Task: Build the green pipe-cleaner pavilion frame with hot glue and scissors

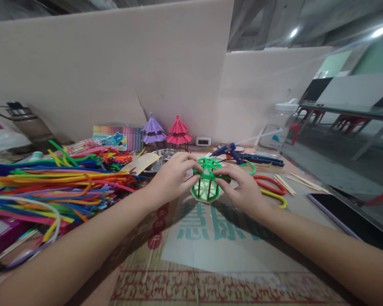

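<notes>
A small green pavilion-like frame (205,196) stands near the middle of the work surface, with a flat octagonal base, dark brown posts and a green spoked top. My left hand (175,175) pinches the upper rim from the left, thumb and fingertips on the green edge. From the right, my right hand (239,182) grips the same rim between thumb and fingers. A length of green pipe cleaner (251,168) curves out behind my right hand. The posts on the far side are partly hidden.
Colourful pipe cleaners (67,182) pile up at left. Behind are purple (153,131) and pink (178,131) roofed models, a metal bowl (161,158) and a blue glue gun (228,152). At right lie red and yellow loops, wooden sticks (285,185) and a phone (347,216).
</notes>
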